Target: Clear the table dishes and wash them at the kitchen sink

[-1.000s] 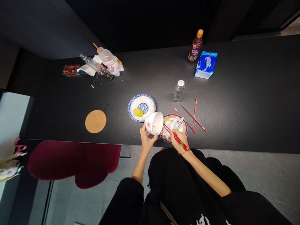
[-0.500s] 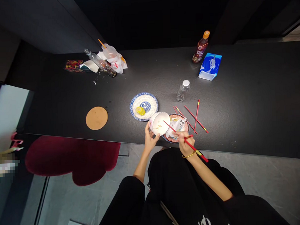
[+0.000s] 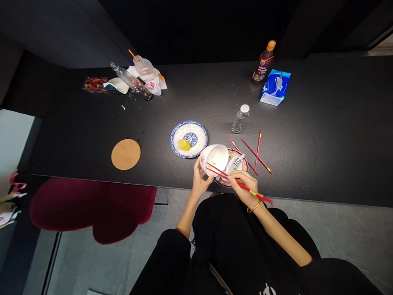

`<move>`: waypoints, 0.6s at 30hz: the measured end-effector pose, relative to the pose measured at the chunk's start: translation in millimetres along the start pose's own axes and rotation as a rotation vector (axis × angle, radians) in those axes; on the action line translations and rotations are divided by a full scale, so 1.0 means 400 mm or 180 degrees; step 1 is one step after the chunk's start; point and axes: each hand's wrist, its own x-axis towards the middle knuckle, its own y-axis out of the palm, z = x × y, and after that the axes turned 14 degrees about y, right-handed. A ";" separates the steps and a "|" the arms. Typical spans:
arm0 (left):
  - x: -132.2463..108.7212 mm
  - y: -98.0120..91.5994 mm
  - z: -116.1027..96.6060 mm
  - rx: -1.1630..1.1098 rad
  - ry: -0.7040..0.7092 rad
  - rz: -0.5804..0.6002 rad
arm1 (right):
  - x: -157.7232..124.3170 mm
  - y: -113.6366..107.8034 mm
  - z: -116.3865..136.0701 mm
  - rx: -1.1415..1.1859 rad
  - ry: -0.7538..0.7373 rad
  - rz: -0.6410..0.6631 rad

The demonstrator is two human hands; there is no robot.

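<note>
My left hand [image 3: 201,180] grips a white bowl [image 3: 220,155] by its side and tilts it to the right, with a few small food scraps inside. In my right hand [image 3: 245,186] is a pair of red chopsticks [image 3: 243,186], their tips reaching into the bowl. Beneath the bowl and partly hidden by it, a patterned plate [image 3: 245,170] holds a crumpled white wrapper [image 3: 236,163]. Just left of the bowl lies a blue-rimmed plate [image 3: 196,129] with a yellow lump [image 3: 184,145] on it.
Several loose red chopsticks [image 3: 257,155] lie right of the plates. A clear jar [image 3: 239,119], a sauce bottle [image 3: 263,62] and a blue packet [image 3: 276,87] stand farther back. At left are a round cork mat [image 3: 126,154], a clear bottle [image 3: 132,82] and a plastic cup [image 3: 144,66].
The bowl has moved right and tilted more over the patterned plate. My right hand has shifted slightly, and the chopstick tips now sit lower in the bowl.
</note>
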 end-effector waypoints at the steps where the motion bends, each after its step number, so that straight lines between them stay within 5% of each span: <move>1: 0.000 0.000 -0.002 -0.0014 0.0024 0.0037 | -0.003 0.011 -0.002 0.0157 0.0167 0.0056; 5: 0.001 -0.004 -0.002 0.0045 0.0063 0.0155 | 0.005 0.038 -0.012 0.0637 0.0876 0.0245; 8: 0.002 -0.009 0.002 0.0106 0.0036 0.0237 | 0.017 0.044 -0.018 0.0628 0.0949 0.0370; 14: 0.000 -0.025 0.012 0.0332 0.0058 0.0313 | 0.012 0.028 -0.053 0.0792 0.1580 0.0165; 18: -0.002 -0.037 0.022 0.0577 0.0130 0.0435 | 0.010 -0.006 -0.060 0.0199 0.1538 -0.0124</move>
